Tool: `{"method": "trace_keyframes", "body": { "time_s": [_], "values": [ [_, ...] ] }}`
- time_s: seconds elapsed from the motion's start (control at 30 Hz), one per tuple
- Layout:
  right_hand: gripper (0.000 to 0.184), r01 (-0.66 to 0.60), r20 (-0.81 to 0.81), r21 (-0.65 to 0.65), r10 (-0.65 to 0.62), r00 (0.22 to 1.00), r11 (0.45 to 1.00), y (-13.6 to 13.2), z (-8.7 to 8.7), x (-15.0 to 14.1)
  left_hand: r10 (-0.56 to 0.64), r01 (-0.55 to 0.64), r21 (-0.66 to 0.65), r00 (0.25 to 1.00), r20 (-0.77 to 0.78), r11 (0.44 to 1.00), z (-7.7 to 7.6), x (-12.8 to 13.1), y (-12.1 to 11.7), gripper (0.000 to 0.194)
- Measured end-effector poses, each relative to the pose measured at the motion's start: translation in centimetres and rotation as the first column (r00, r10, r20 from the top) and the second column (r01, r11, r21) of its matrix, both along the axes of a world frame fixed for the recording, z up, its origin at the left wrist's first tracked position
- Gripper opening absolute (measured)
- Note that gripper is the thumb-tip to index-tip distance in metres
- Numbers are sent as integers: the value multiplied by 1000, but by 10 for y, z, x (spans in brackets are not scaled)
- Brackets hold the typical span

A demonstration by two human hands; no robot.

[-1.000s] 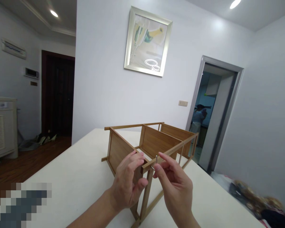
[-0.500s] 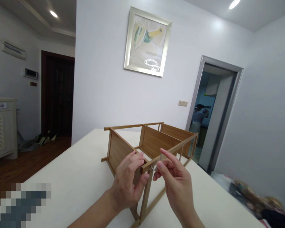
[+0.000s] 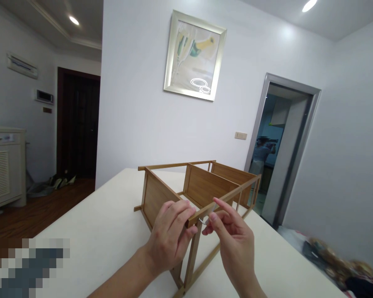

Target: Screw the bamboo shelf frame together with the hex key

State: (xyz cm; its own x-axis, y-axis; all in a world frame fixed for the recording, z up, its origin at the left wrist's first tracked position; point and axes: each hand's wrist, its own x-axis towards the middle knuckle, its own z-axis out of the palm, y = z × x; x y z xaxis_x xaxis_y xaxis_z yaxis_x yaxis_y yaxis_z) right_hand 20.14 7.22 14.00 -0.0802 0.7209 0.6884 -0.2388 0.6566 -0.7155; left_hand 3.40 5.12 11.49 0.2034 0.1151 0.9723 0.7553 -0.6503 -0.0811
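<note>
A wooden shelf rack (image 3: 214, 184) lies on its side on the white table (image 3: 118, 231). My left hand (image 3: 170, 236) is closed round the near end of its upper rail, thumb below and fingers on top. In my right hand (image 3: 231, 236) a thin metal hex key (image 3: 202, 222) is pinched between thumb and fingers. The key's short end meets the side of the rail close to its near end, where a crossbar joins. My right fingers partly hide the key's long arm.
A light wall with a framed picture (image 3: 194, 56) stands behind the table. Through a doorway (image 3: 267, 136) at the right, a person is visible in another room. Bags and cloth (image 3: 335, 260) lie at the lower right, and a white cabinet (image 3: 6, 165) is at the left.
The hex key's long arm has swung from nearly upright to leaning towards the right, my right fingers with it. My left hand keeps its hold on the rail. The view has shifted slightly.
</note>
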Motion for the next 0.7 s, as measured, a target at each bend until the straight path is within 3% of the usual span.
{"method": "trace_keyframes", "body": {
  "time_s": [0.13, 0.37, 0.53, 0.7],
  "values": [
    [35, 211, 81, 237, -235, 968, 948, 6, -11, 2, 3, -3, 5, 1000, -2, 1000, 1, 1, 0, 31],
    [47, 334, 119, 628, -511, 851, 703, 22, -24, 12, -2, 2, 24, 1000, 5, 1000, 0, 2, 1, 31],
    [38, 345, 68, 719, -556, 828, 603, 31, -28, 13, 7, -8, 27, 1000, 6, 1000, -1, 2, 2, 31],
    [26, 326, 56, 752, -548, 835, 573, 34, -29, 12, -1, 1, 27, 1000, 3, 1000, -1, 3, 2, 30]
  ]
}}
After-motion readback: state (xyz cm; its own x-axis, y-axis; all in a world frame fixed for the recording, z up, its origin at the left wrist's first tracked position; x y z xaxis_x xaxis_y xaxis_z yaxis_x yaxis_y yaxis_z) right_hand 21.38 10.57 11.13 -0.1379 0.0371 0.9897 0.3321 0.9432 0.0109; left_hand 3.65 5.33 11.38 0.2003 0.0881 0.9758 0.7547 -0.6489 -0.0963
